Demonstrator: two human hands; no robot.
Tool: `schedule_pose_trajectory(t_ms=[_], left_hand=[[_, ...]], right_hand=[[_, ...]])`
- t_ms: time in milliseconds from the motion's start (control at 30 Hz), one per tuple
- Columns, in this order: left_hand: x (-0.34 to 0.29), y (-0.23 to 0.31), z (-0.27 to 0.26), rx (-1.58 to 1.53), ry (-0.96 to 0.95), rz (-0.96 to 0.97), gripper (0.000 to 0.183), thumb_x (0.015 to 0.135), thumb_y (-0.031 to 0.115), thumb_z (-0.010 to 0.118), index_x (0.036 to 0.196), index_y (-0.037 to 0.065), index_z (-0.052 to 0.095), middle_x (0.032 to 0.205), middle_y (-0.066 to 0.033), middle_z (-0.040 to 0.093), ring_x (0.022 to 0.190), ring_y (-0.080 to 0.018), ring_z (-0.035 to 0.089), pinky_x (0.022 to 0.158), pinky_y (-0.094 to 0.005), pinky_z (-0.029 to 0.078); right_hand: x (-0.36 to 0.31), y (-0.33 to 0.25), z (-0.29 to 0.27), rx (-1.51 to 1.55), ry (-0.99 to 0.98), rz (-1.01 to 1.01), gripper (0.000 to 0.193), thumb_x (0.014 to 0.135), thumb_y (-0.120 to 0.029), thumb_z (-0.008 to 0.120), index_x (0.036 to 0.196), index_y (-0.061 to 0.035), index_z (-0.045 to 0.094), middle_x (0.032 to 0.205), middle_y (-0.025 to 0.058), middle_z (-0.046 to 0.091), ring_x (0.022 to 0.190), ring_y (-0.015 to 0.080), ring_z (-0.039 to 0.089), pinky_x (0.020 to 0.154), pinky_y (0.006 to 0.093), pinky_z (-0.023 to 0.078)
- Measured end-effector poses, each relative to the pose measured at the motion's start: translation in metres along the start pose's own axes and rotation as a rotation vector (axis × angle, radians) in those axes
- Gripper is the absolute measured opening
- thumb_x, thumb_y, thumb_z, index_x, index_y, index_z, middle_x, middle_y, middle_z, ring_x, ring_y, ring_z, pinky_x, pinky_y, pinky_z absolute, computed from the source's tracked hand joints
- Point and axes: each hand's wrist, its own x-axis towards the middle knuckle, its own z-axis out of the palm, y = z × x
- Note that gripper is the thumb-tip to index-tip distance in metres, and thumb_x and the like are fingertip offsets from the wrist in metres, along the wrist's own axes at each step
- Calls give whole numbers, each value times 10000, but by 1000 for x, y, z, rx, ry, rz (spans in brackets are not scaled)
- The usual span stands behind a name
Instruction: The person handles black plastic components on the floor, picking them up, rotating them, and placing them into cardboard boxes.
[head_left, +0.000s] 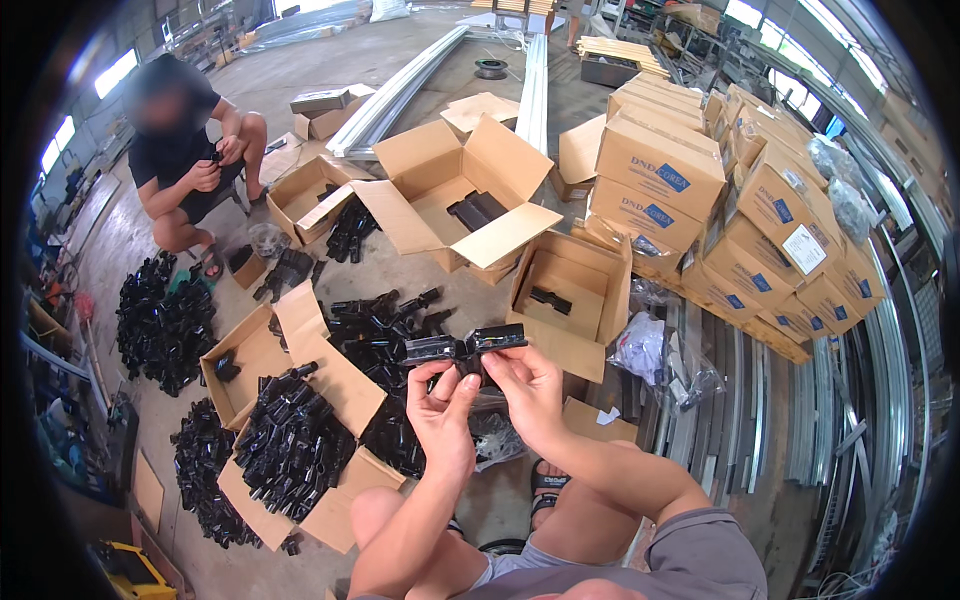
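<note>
In front of my knees, both hands hold up a glossy black plastic part with two arms [430, 349]. Whether it is one piece or two pressed together, I cannot tell. The fingers of my left hand [445, 415] are closed on its left half and middle. My right hand [525, 392] pinches it under the right arm. Behind and left of it lies a loose heap of similar black parts [375, 325]. An open carton [340, 385] at lower left is piled with more of them [295, 440]. Just beyond my right hand, another open carton [585, 335] contains a black piece [550, 300].
A large open carton [405, 215] stands farther off. Stacked closed cartons [660, 165] rest on a pallet at right, beside long metal profiles [740, 430]. Crumpled plastic bags [640, 345] lie near them. At far left a seated person [180, 150] handles a small black part near another heap [165, 320].
</note>
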Motion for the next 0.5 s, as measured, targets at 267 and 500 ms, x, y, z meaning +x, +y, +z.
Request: schedule_pose_trajectory(t_ms=[267,500], left_hand=[[-1,0,2,-6,-4,0,324,875,-97,657,1121,44,501,1080,-143,691,980,-158,650,861,-273,505],[1,-1,0,5,5,16,330,873,-99,658,1122,47,498,1072,-145,689,980,-153,648,859,-265,505]], right_hand=[[-5,-3,0,6,5,30,191,926,2,662,1112,33,632,1079,70,662,976,124,641,885,263,504],[-3,-5,-1,7,14,35,155,926,6,658,1078,34,652,1049,66,674,972,121,643,870,261,512]])
